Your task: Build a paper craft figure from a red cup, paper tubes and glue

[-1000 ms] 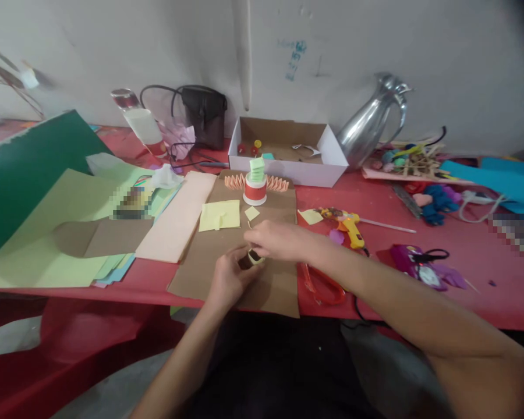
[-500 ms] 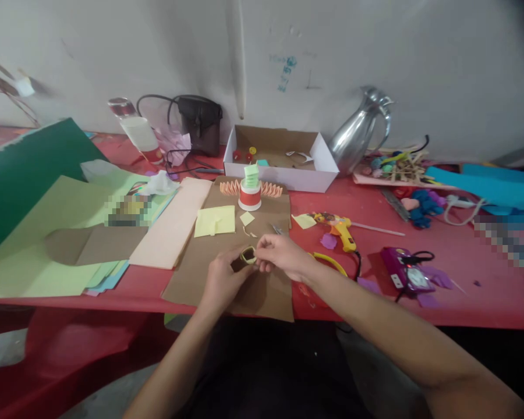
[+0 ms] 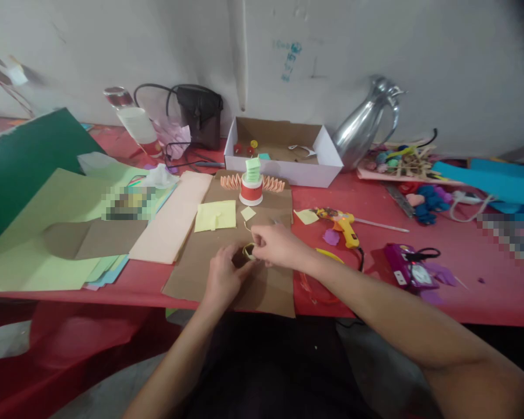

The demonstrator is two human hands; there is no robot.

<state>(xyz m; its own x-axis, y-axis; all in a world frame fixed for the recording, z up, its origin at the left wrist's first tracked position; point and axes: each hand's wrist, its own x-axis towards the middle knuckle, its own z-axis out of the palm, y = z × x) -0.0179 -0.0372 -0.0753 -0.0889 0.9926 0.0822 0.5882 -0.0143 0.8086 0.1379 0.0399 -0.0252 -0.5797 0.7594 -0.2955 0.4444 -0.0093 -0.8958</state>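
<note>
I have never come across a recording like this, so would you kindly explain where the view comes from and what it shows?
There is no machine here, only a person's two bare hands. A camera worn on the head looks forward and down, so the forearms enter from below.

The left hand holds a small pale-yellow hollow piece. The right hand is at its rim, though its fingertips are too hidden to tell whether they grip it.

Beneath the hands, a brown cardboard sheet lies on a red table. On the cardboard stand a red-and-white cup with pleated orange paper at its sides, and a yellow sheet lies nearby. To the right is a yellow glue gun; behind are a white box and a metal jug.
</note>
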